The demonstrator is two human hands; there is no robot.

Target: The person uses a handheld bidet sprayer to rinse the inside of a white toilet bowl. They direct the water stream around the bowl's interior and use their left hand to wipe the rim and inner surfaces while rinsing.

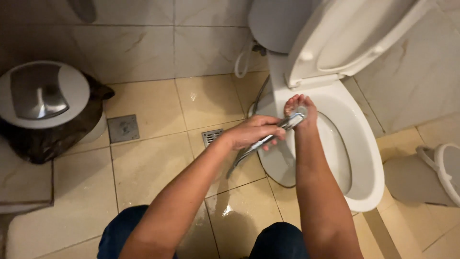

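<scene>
The left hand (pixel 254 132) has its fingers closed around the chrome spray handle (pixel 278 132), nozzle aimed at the right hand (pixel 299 106). That hand is held open with palm cupped and fingers loosely spread, gripping nothing, over the near rim of the toilet bowl (pixel 364 158). To do this well, I judge the cupped hand should stay above the bowl opening so runoff falls inside, with the nozzle close and the spray gentle. The metal hose (pixel 239 163) hangs from the handle toward the floor.

The tiled floor (pixel 153 163) looks wet near the knees. A floor drain (pixel 212 136) lies beside the toilet base, a lidded bin (pixel 45 96) stands at the wall, and the toilet seat (pixel 345 38) is raised.
</scene>
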